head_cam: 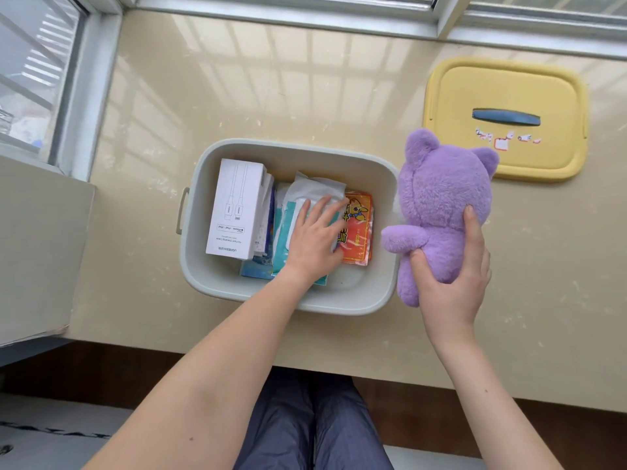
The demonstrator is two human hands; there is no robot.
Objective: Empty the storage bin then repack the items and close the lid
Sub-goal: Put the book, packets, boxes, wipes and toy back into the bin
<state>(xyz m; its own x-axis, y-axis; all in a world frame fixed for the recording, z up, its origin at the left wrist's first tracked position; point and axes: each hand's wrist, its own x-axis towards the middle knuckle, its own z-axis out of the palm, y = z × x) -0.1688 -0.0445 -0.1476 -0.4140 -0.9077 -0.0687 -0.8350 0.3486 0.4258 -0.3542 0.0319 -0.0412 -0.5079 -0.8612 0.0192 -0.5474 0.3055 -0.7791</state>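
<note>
Centrally, grey storage bin on the beige sill, lid off, left hand pressing flat with straight fingers on a wipes pack inside, right hand gripping a purple plush bear just beside the bin's right rim, yellow lid lying apart at upper right.

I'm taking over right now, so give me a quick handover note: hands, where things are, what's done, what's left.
Left hand: open, lying flat on the wipes pack inside the bin.
Right hand: grips the purple plush toy, held just outside the bin's right rim.
Also in the bin: white cable box, orange packet, blue packets underneath.
Yellow lid: off, lying on the counter behind and to the right of the bin.
Done: lid removed. One picture cannot tell whether the toy is coming out or going in.
Left: get every item into the bin and close the lid.
</note>
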